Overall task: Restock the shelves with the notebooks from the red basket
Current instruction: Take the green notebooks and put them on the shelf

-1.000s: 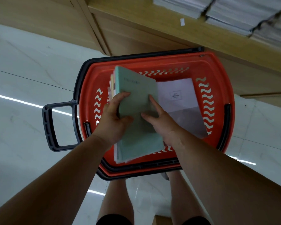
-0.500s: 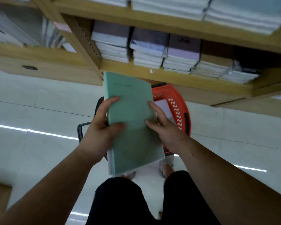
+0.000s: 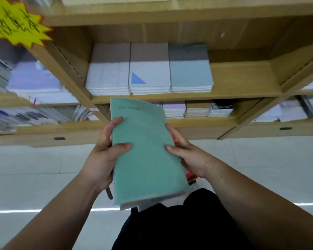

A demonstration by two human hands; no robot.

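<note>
A stack of notebooks with a green cover on top (image 3: 145, 152) is held up in front of the wooden shelves (image 3: 242, 95). My left hand (image 3: 105, 156) grips its left edge, thumb on the cover. My right hand (image 3: 186, 154) grips the right edge, thumb on the cover as well. Only a sliver of the red basket (image 3: 191, 176) shows below my right hand; the rest is hidden behind the notebooks. On the middle shelf lie three stacks: a white one (image 3: 107, 76), one with a blue triangle (image 3: 149, 76) and a pale blue one (image 3: 190, 73).
Bare shelf board (image 3: 242, 76) lies right of the pale blue stack. The lower shelf holds several small stacks (image 3: 197, 109). Left bay is full of notebooks (image 3: 34, 83). A yellow star sign (image 3: 14, 22) hangs at top left. Pale tiled floor (image 3: 43, 177) below.
Both hands lifted the green-topped notebook stack out of the red basket and up toward the shelves. The view tilted up from the basket to the shelf bays.
</note>
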